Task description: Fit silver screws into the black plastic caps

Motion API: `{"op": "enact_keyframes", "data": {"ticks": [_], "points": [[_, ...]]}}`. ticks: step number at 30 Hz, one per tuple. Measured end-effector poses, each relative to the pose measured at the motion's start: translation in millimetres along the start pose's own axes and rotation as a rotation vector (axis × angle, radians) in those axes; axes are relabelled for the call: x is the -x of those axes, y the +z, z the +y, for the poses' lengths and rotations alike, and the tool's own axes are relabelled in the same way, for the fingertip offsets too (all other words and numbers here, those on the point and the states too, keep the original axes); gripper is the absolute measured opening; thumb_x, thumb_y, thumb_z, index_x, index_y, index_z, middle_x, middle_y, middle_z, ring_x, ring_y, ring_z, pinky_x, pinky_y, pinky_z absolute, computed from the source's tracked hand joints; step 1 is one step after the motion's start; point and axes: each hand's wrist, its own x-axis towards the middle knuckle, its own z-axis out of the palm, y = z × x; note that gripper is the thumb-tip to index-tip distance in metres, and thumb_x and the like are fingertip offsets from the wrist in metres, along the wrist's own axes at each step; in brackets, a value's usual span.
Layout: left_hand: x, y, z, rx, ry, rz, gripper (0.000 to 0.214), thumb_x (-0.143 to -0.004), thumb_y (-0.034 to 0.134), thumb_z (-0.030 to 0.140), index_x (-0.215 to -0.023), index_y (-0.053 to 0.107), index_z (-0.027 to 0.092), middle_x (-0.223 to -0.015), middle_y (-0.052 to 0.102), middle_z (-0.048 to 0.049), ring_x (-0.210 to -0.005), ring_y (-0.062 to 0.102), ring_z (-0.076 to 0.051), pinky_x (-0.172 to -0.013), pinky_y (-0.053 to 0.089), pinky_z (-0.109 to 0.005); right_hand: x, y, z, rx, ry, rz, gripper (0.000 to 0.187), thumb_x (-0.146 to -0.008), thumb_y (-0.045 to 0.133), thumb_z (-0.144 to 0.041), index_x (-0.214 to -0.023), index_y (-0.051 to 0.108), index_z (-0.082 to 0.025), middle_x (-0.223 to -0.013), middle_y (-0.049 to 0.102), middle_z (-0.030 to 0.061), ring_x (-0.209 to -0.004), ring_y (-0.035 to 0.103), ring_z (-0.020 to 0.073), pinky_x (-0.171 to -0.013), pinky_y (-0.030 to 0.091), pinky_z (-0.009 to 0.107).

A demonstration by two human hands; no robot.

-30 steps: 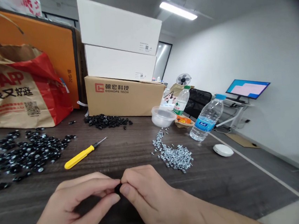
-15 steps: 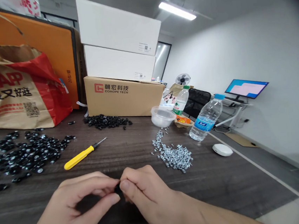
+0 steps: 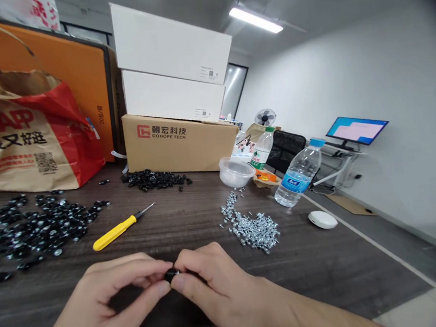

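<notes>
A small black plastic part (image 3: 170,275) is pinched between the thumb and fingertips of my left hand (image 3: 114,291), low in the middle of the view. The bent fingers and thumb of my right hand (image 3: 214,287) close on its right end, where a small bright spot shows; whether a screw is there I cannot tell. Beyond my hands lies a yellow-handled screwdriver (image 3: 116,233), its tip pointing right. To its left spreads a pile of black parts with silvery screw heads (image 3: 50,226). A heap of loose silver screws (image 3: 255,230) lies right of my hands.
More black parts (image 3: 154,180) are piled before a cardboard box (image 3: 181,146) with white boxes (image 3: 172,93) on it. A clear plastic tub (image 3: 236,173), a water bottle (image 3: 298,176) and a white rounded case (image 3: 322,219) stand right. A paper bag (image 3: 34,140) is far left.
My right thumb has shifted slightly left and down, and more of the black part shows between my fingertips. The view has tilted a little; the other things stay in place.
</notes>
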Motion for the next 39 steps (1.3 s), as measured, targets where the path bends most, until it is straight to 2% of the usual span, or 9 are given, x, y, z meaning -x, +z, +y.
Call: {"op": "enact_keyframes", "data": {"ticks": [4,8,11,17,20,25,29,35,39], "points": [[-4,-0.2,5,-0.087,0.114,0.003,0.013,-0.079,0.078,0.026,-0.088,0.077,0.036,-0.084,0.081,0.0101,-0.07,0.077,-0.012,-0.067,0.059,-0.008,0,3,-2,-0.149,0.105,-0.066,0.045,-0.107,0.032,-0.037,-0.07,0.048,-0.018,-0.058,0.05,-0.0041,-0.053,0.047,0.0079,-0.057,0.038,0.02],[-7,0.7,7,-0.052,0.053,0.024,0.016,-0.077,0.079,0.026,-0.088,0.079,0.039,-0.082,0.082,0.0132,-0.067,0.078,-0.009,-0.066,0.057,-0.004,-1,-2,-1,0.007,0.04,0.046,0.022,-0.1,0.051,-0.035,-0.085,0.053,-0.019,-0.068,0.053,-0.0049,-0.061,0.048,0.0091,-0.06,0.037,0.021],[-5,0.6,6,-0.038,0.044,0.009,0.012,-0.079,0.079,0.029,-0.087,0.079,0.038,-0.083,0.082,0.0124,-0.068,0.078,-0.01,-0.067,0.057,-0.005,0,-5,-2,0.072,-0.014,0.042,0.016,-0.1,0.051,-0.032,-0.09,0.051,-0.02,-0.075,0.055,-0.0037,-0.065,0.049,0.0102,-0.062,0.037,0.023],[-1,1.0,5,-0.083,0.12,0.009,0.006,-0.081,0.078,0.03,-0.087,0.077,0.033,-0.083,0.081,0.0083,-0.068,0.076,-0.012,-0.063,0.058,-0.009,-2,1,-5,0.038,0.022,0.047,0.035,-0.106,0.035,-0.033,-0.075,0.047,-0.021,-0.064,0.052,-0.0026,-0.056,0.048,0.0115,-0.057,0.038,0.025],[-2,1.4,5,-0.046,0.05,0.007,0.009,-0.079,0.079,0.029,-0.086,0.079,0.034,-0.081,0.081,0.0092,-0.064,0.076,-0.011,-0.063,0.058,-0.007,-2,1,-5,0.008,0.034,0.043,0.035,-0.104,0.039,-0.035,-0.072,0.044,-0.022,-0.059,0.05,-0.0035,-0.053,0.046,0.0115,-0.054,0.037,0.025],[-4,1.2,2,0.052,-0.062,-0.03,0.015,-0.081,0.075,0.027,-0.093,0.081,0.036,-0.087,0.083,0.0077,-0.068,0.078,-0.012,-0.066,0.06,-0.009,-1,-4,-4,0.121,-0.005,0.012,0.012,-0.1,0.048,-0.03,-0.092,0.05,-0.022,-0.078,0.059,-0.0002,-0.066,0.052,0.0148,-0.063,0.041,0.028],[-6,4.7,5,-0.043,-0.06,0.046,0.011,-0.08,0.075,0.038,-0.085,0.082,0.031,-0.08,0.082,0.0024,-0.07,0.078,-0.018,-0.064,0.063,-0.016,-1,-6,-4,0.148,-0.026,-0.028,0.019,-0.101,0.043,-0.032,-0.086,0.047,-0.022,-0.08,0.058,0.0004,-0.068,0.053,0.0149,-0.065,0.042,0.028],[-14,11.3,19,-0.116,-0.042,0.115,0.023,-0.085,0.067,0.049,-0.085,0.081,0.03,-0.064,0.077,0.0006,-0.071,0.077,-0.022,-0.061,0.064,-0.021,-1,-1,-6,0.027,-0.019,-0.004,0.035,-0.104,0.037,-0.034,-0.072,0.036,-0.022,-0.06,0.041,-0.0045,-0.053,0.042,0.0106,-0.054,0.036,0.026],[-15,8.0,20,-0.137,-0.005,0.102,0.021,-0.086,0.067,0.046,-0.085,0.08,0.03,-0.064,0.077,0.0016,-0.07,0.077,-0.021,-0.061,0.063,-0.02,-3,-2,-4,0.079,0.015,0.047,0.028,-0.101,0.046,-0.038,-0.078,0.045,-0.022,-0.067,0.052,-0.0027,-0.059,0.048,0.0127,-0.058,0.039,0.027]]}}
